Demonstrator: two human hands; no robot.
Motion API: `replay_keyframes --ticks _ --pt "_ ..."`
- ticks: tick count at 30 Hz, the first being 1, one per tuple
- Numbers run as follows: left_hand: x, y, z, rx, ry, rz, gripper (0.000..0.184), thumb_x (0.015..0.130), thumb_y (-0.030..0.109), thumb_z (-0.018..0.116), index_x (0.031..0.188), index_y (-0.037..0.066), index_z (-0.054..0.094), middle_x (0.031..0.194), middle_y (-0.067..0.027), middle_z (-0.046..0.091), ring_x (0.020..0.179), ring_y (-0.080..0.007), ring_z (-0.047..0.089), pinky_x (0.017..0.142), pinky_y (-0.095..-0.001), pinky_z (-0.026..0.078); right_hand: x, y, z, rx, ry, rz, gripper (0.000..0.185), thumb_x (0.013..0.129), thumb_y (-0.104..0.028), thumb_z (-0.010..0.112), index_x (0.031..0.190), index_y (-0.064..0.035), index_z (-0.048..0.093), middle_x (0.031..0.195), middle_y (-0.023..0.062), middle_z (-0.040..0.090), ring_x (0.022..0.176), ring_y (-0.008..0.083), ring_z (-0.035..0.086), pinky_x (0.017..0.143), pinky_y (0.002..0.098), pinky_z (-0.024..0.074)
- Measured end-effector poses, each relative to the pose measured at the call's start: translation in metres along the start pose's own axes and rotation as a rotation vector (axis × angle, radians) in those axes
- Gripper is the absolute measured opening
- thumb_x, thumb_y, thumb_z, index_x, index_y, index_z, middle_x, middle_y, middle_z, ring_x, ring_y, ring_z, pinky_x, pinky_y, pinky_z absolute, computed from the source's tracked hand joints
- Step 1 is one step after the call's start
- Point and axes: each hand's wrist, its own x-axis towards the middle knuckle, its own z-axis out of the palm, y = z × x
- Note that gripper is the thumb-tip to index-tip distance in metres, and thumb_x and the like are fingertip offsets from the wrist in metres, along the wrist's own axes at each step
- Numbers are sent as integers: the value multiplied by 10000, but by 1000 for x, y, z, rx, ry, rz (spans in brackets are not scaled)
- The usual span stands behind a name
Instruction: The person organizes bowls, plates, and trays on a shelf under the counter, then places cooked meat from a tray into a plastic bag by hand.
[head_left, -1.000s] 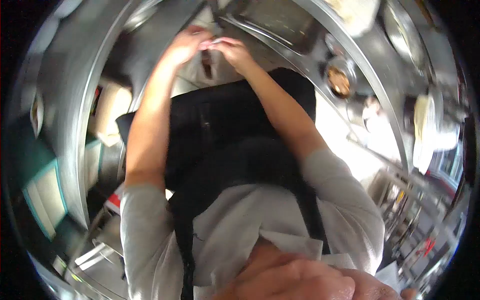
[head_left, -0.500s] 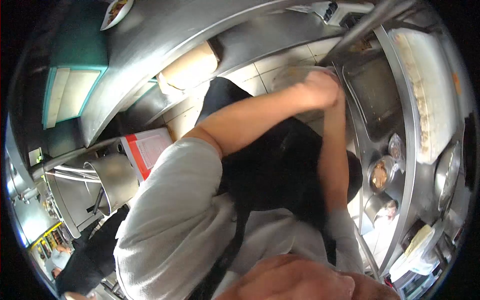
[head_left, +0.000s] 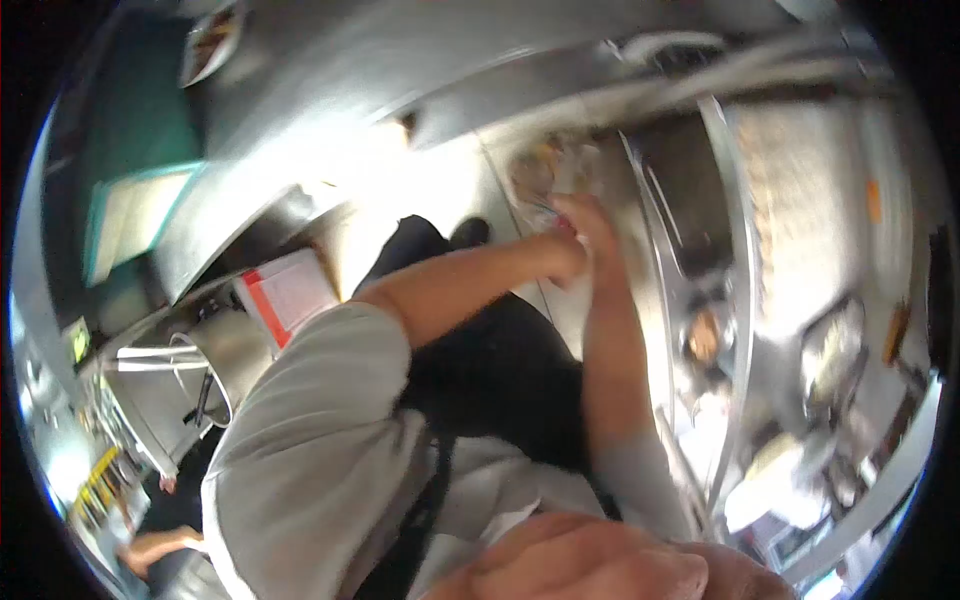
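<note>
My left hand (head_left: 566,256) and my right hand (head_left: 588,222) are close together in front of me, fingers closed. Beyond them hangs what looks like a clear plastic bag (head_left: 550,172) with brownish contents, blurred by motion. Both hands seem to grip its near end, where a small red and blue patch (head_left: 566,224) shows between the fingers. My fingers partly hide the hold. Below the bag lies the pale tiled floor (head_left: 480,170).
A metal counter (head_left: 390,60) curves along the far side, bearing a dish of food (head_left: 212,42). At right, a steel shelf unit holds a dark tray (head_left: 685,185) and a food bowl (head_left: 704,336). A large pot (head_left: 245,350), a red-and-white box (head_left: 292,292) and another person (head_left: 185,500) are at left.
Both hands have shifted left and slightly down in the view, still together. The clear bag shows more plainly beyond them. The camera has turned, so the right-hand shelf appears further left.
</note>
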Motion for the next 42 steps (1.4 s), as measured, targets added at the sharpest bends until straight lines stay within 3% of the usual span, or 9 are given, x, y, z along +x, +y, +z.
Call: replay_keyframes --ticks 3,7,12,14,17,22,25,27,42 --pt "-22 17 2 -187 -86 -73 240 780 187 677 976 92 779 1001 -140 736 966 -284 695 866 -447 511 -8 70 38 -699 162 108 443 794 -336 704 1054 22 719 1129 241 702 1093 359 680 902 454 535" --pt "-29 18 48 -98 -165 -122 257 803 192 643 984 61 769 1003 -161 733 964 -315 698 852 -463 522 -1 136 65 -810 269 189 361 799 -354 726 835 5 699 853 110 722 833 204 687 742 384 534" --pt "-54 23 135 -69 -259 -219 325 807 286 628 939 19 757 1014 -191 729 949 -373 697 826 -504 538 -94 46 44 -164 397 -201 420 809 -393 636 866 17 708 878 242 702 778 376 684 732 458 526" --pt "-82 39 126 -93 -249 -230 326 810 277 624 957 16 751 1024 -191 726 957 -370 695 830 -501 537 -133 12 48 283 398 -175 289 865 -231 672 653 -61 572 649 0 559 600 106 503 581 301 421" --pt "-114 52 127 -188 -113 -195 321 827 256 623 1001 2 713 1000 -190 718 945 -370 692 835 -491 536 -199 32 57 367 436 -134 267 893 -233 654 727 -25 629 672 3 573 608 122 498 603 303 424" --pt "-176 101 43 -226 124 -191 287 868 289 633 980 27 666 957 -189 700 932 -381 677 827 -492 523 -276 186 102 38 461 17 308 920 -300 617 998 -28 737 879 115 710 858 208 666 795 336 517" --pt "-207 126 3 -228 116 -136 248 881 288 660 961 54 641 923 -154 697 889 -351 673 778 -461 518 -365 133 131 -151 557 255 305 920 -274 569 1032 -49 741 1008 199 714 1021 336 677 879 400 516" --pt "-222 147 -34 -171 57 -119 255 876 300 666 952 58 637 908 -144 695 893 -344 670 776 -453 516 -336 262 182 -468 454 183 279 923 -246 540 1013 -78 743 1081 201 700 1093 364 649 904 421 520" --pt "-277 436 -255 118 423 617 240 851 255 660 1002 69 664 991 -152 680 957 -360 643 812 -460 508 -745 258 328 175 671 700 378 852 -339 597 1069 -64 738 1117 189 705 1061 350 665 922 464 516"
